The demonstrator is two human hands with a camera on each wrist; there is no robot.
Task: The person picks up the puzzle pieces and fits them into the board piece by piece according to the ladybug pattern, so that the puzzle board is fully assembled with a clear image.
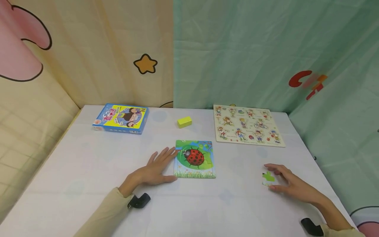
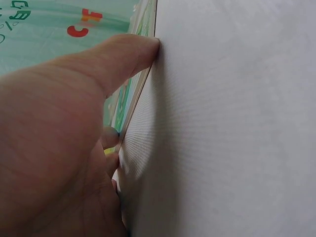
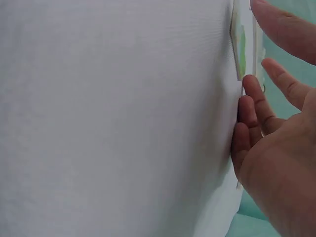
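Note:
A ladybug jigsaw puzzle point(image 1: 194, 168) with a grassy lower border lies flat in the middle of the table. My left hand point(image 1: 155, 171) rests along its left side, fingers spread, with thumb and fingertips right at the edge. In the left wrist view the thumb point(image 2: 128, 52) reaches the board's rim. Off to the right, a small green-and-white puzzle piece point(image 1: 268, 178) lies on the cloth. My right hand point(image 1: 297, 187) is beside it, thumb and forefinger parted around the piece. The right wrist view has the piece point(image 3: 240, 49) by the fingertips, with a gap to the thumb.
At the back left lies a blue and yellow box point(image 1: 122, 118). A yellow block point(image 1: 184, 122) sits behind the ladybug puzzle. A board with figure pictures point(image 1: 248, 126) lies at the back right. Curtains point(image 1: 231, 59) hang behind the white-covered table point(image 1: 189, 210).

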